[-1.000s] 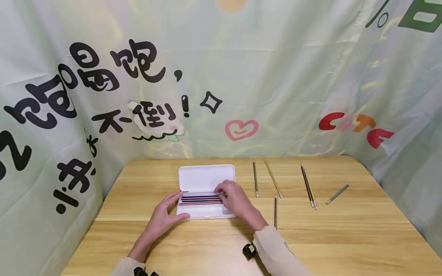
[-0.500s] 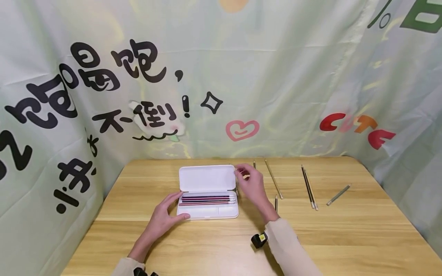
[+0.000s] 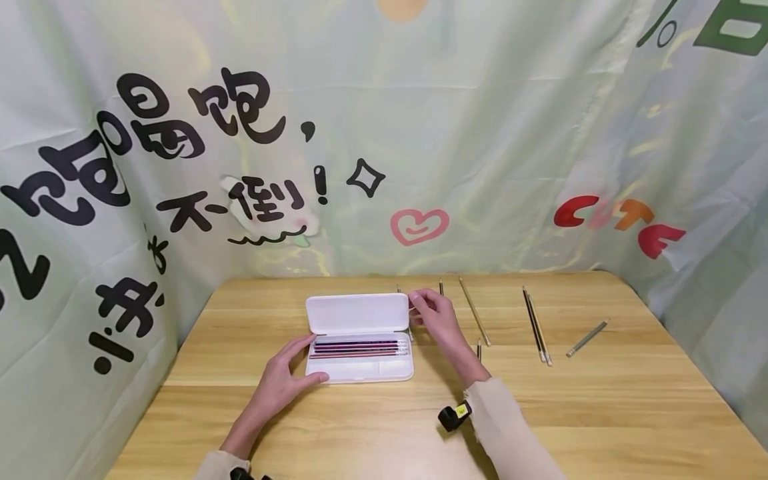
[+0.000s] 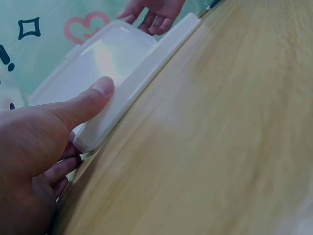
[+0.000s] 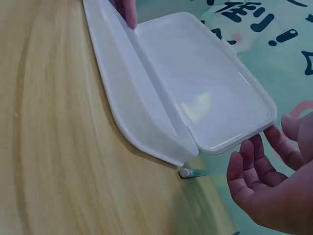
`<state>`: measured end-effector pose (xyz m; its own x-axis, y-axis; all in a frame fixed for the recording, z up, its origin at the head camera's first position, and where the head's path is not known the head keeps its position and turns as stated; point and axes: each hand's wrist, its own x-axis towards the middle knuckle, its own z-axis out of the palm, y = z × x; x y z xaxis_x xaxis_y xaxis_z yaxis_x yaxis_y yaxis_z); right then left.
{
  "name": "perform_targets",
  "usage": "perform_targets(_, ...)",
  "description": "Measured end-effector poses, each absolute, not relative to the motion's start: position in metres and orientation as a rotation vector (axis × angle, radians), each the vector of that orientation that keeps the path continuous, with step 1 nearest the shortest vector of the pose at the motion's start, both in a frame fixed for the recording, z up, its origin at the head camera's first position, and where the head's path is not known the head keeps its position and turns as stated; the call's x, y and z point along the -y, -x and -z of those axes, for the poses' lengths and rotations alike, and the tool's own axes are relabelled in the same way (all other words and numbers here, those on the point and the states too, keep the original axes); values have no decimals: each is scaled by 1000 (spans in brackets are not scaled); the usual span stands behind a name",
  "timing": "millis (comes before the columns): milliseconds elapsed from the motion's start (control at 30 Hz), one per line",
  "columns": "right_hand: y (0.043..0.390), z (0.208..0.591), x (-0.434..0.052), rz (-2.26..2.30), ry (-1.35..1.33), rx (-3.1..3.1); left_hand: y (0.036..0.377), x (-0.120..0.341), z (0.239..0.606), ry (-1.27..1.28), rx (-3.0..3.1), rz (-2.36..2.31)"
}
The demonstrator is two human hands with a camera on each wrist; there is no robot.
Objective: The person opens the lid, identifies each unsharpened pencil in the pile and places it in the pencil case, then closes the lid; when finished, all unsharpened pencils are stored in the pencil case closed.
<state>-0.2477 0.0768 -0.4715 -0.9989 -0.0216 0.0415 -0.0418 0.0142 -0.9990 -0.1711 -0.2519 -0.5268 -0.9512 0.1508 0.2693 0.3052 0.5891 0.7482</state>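
Note:
A white pencil case (image 3: pixel 393 369) lies on the table with its lid (image 3: pixel 357 313) raised. Several dark and reddish pencils (image 3: pixel 354 348) lie side by side in its tray. My left hand (image 3: pixel 287 375) grips the case's left end; in the left wrist view its thumb (image 4: pixel 93 100) rests on the near rim and the other fingers are partly hidden behind the end. At the lid's right edge, my right hand (image 3: pixel 438 319) has its curled fingertips (image 5: pixel 252 147) against the edge and back, with the thumb apart from the lid in the right wrist view.
Right of the case lie a plain wood pencil (image 3: pixel 474 311), a dark pencil (image 3: pixel 532 323) beside a light one, and a short grey-green pencil (image 3: pixel 587 339). A pencil end (image 5: pixel 187 173) shows beside the case's hinge. A printed cloth (image 3: pixel 498 147) hangs behind the table (image 3: pixel 360 427).
My right hand has left the pencils in the tray and moved right to the lid's edge. The lid has tilted slightly further up. My left hand has stayed on the case.

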Motion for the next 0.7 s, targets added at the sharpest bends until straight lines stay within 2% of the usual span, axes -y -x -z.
perform_targets(200, 231, 466, -86, -2217, -152, 2334, 172, 249, 525, 350, 2620, 1343)
perform_targets(533, 205, 471, -110, -2037, -585, 2703, 173, 252, 525, 389, 2599, 1380)
perform_targets(700, 202, 473, -109, -1873, -701, 2794, 167, 253, 525, 430, 2613, 1382)
